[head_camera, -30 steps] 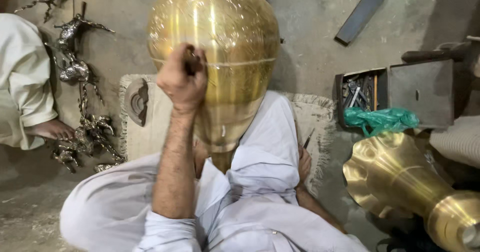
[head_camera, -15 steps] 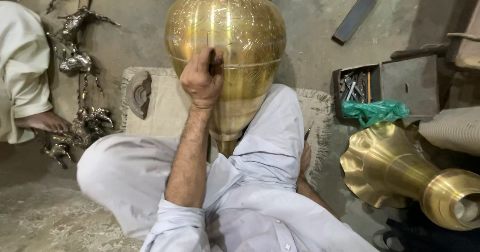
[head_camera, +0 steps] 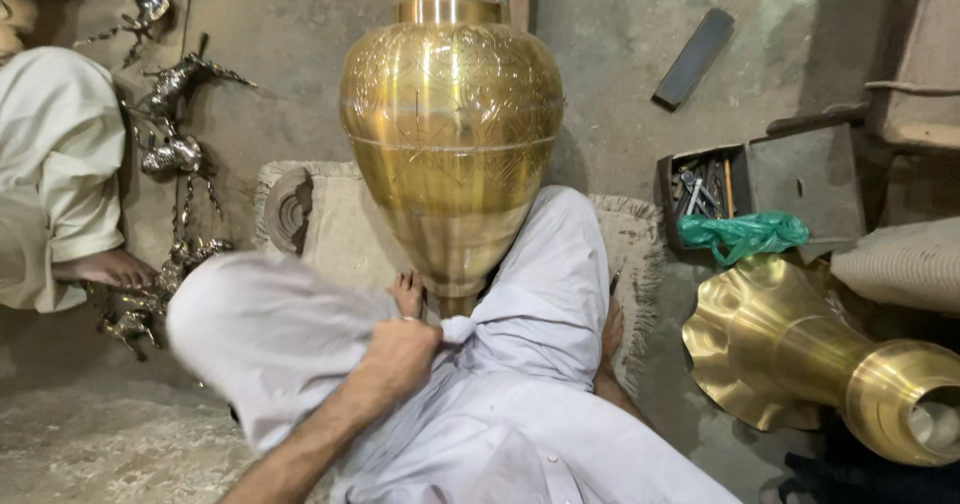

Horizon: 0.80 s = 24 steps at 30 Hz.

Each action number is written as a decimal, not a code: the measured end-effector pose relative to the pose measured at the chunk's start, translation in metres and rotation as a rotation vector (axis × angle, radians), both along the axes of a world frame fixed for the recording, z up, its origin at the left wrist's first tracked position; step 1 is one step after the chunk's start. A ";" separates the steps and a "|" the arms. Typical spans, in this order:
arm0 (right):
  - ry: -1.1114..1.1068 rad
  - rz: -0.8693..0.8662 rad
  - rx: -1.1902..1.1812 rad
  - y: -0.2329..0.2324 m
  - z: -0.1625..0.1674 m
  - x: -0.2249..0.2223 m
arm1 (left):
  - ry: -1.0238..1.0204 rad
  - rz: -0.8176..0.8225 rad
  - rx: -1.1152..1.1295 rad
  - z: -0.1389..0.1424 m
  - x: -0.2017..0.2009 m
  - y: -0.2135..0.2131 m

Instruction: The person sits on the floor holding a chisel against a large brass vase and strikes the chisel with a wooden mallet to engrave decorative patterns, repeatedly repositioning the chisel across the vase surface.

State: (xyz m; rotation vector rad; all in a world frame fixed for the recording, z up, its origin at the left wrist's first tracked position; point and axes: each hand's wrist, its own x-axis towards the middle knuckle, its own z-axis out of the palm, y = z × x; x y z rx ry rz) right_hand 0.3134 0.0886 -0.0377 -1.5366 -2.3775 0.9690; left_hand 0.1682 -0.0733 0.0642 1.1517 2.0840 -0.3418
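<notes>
The head camera looks down on a person sitting cross-legged on a frayed beige mat (head_camera: 330,229) laid over a rough concrete floor (head_camera: 90,444). A large polished brass vase with engraved bands (head_camera: 450,134) stands upright between the knees, its narrow foot tucked down among the folds of the loose white cotton trousers (head_camera: 540,294), its neck rising out of the top of the picture. A bare foot (head_camera: 407,294) shows just beside the vase's base.

The left hand (head_camera: 400,356) lies low on the lap, below the vase and apart from the brass; its fingers are curled closed, pinching a bunched fold of the white trouser cloth. The right hand cannot be seen in this view.

To the left, another person in white clothing (head_camera: 55,164) sits by a heap of dark silvery cast metal figures (head_camera: 165,154). To the right, a fluted brass trumpet-shaped piece (head_camera: 800,354) lies on its side, near a crumpled green plastic bag (head_camera: 742,234) and an open grey metal toolbox with tools inside (head_camera: 705,184). A dark flat bar (head_camera: 693,57) lies on the floor further back.
</notes>
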 end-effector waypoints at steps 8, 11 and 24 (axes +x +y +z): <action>-0.017 -0.028 0.004 0.003 -0.016 0.002 | 0.168 0.513 0.481 0.018 -0.014 -0.013; -0.004 -0.023 -0.006 0.004 -0.015 0.003 | 0.526 0.164 0.418 -0.021 0.009 0.002; 0.186 -0.092 0.004 0.025 0.011 0.001 | -0.040 0.070 0.006 -0.064 0.031 -0.025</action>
